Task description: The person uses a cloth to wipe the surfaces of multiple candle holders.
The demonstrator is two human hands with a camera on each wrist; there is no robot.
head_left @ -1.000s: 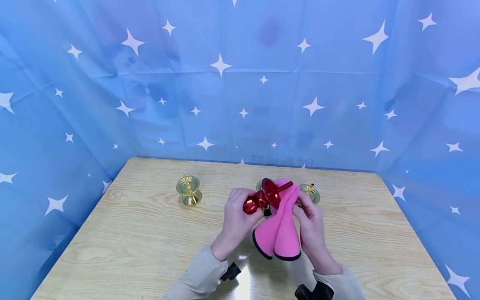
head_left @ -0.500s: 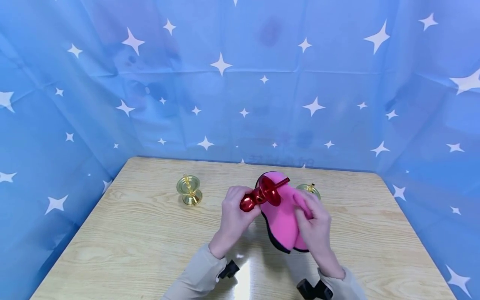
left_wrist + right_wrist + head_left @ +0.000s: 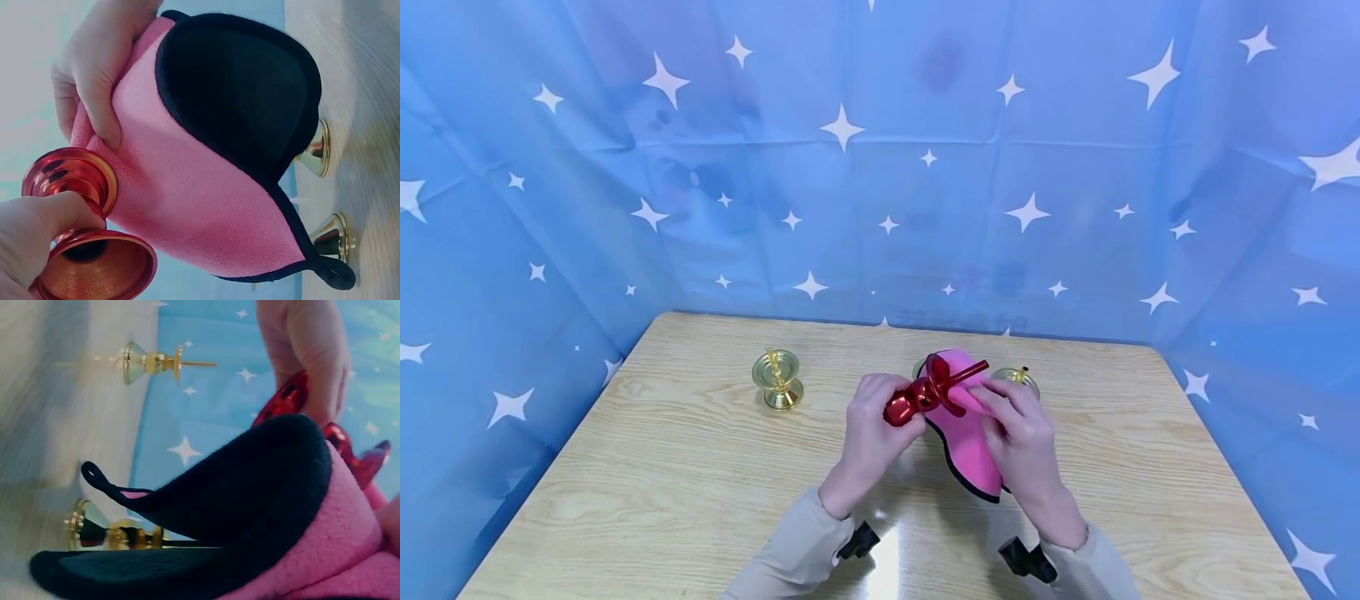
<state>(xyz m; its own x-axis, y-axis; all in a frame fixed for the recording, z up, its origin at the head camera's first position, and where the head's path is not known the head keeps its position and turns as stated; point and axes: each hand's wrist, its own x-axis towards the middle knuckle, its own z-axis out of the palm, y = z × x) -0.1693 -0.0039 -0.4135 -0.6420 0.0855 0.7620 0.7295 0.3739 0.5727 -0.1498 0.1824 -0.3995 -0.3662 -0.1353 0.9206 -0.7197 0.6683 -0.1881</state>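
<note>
My left hand (image 3: 876, 437) grips a shiny red metal candle holder (image 3: 901, 407) round its narrow middle. The holder is tilted off the table, its thin stem pointing up to the right. My right hand (image 3: 1026, 446) pinches a pink cloth (image 3: 966, 454) with black edging, bunched near the dish and stem. In the left wrist view the thumb presses the red candle holder (image 3: 94, 269) between its flared base and dish, with the pink cloth (image 3: 181, 187) hanging beside it. The cloth's dark underside (image 3: 231, 494) fills much of the right wrist view, and the right fingertips are mostly hidden there.
A gold candle holder (image 3: 781, 393) stands upright at the table's left. Another gold candle holder (image 3: 1028, 381) is partly hidden behind the right hand. A third gold rim (image 3: 917, 367) peeks out behind the cloth. A blue star-patterned curtain (image 3: 887, 183) surrounds the wooden table (image 3: 662, 467).
The cloth has been turned and regathered by my right hand, which has shifted left, back toward the red candle holder's stem. My left hand keeps its grip, the holder moving only slightly.
</note>
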